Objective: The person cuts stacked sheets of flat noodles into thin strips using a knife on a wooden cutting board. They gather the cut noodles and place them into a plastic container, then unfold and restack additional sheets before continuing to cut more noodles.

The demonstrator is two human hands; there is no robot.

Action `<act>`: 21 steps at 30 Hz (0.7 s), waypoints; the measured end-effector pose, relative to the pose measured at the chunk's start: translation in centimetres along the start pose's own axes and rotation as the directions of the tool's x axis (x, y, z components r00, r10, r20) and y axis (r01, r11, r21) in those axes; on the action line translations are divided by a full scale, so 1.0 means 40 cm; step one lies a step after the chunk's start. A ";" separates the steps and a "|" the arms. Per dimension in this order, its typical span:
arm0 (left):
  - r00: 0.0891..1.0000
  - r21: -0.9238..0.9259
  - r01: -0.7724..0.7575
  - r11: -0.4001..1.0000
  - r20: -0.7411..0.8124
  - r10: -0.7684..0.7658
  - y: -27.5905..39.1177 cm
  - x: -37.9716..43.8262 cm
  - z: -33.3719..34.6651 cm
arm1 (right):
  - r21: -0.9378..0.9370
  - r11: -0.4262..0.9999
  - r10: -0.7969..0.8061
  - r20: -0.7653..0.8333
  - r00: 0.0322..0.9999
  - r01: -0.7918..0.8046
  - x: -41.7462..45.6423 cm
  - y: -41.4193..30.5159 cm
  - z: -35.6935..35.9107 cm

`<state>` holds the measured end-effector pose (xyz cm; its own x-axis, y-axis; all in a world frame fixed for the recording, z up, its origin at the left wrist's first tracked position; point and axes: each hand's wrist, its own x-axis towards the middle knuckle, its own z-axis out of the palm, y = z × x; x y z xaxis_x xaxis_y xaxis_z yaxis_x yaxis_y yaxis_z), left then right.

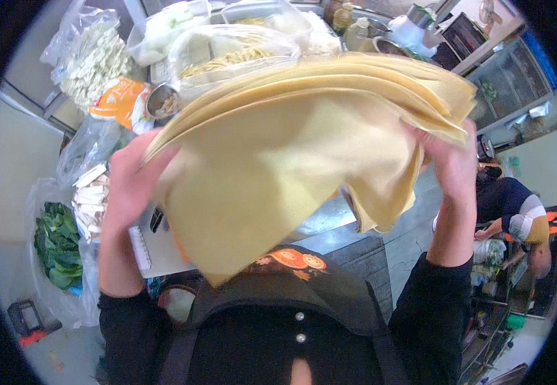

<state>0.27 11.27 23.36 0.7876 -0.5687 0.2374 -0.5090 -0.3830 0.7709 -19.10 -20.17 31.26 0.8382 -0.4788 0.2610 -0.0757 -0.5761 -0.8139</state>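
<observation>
A wide stack of thin, pale yellow sheets [259, 159], perhaps tofu skin, hangs spread between my raised hands. My left hand [136, 173] grips its left edge, thumb on the near face. At the other end, my right hand [447, 154] is closed on the right edge, slightly blurred. Several layers curve along the top, and the nearest sheet droops to a point in front of my dark apron [307, 288]. The sheets hide most of the worktop, whose metal surface [326, 219] shows beneath them.
Behind the sheets stand plastic-lined tubs of noodles [230, 57] and a metal bowl [163, 101]. To the left are a bag of leafy greens [59, 245] and an orange packet [122, 103]. Another person [514, 207] bends over at the right, near shelving.
</observation>
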 end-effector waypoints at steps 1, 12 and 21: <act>0.981 -0.011 0.070 0.998 0.180 -0.067 0.016 -0.036 -0.069 | 0.099 0.991 0.079 0.054 0.995 -0.084 -0.019 -0.011 0.023; 0.645 0.313 0.301 0.901 0.629 -0.435 -0.311 -0.011 0.063 | -0.054 0.911 0.368 0.552 0.749 -0.408 0.052 0.322 0.335; 0.962 0.468 0.077 0.880 0.197 -0.188 -0.291 0.130 0.122 | 0.189 0.953 0.184 0.259 0.948 -0.236 0.175 0.454 0.354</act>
<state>8.59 9.24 12.75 0.7854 -0.6181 -0.0330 -0.5502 -0.7216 0.4202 -6.96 -24.62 10.97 0.9208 -0.3884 -0.0366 -0.1682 -0.3106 -0.9355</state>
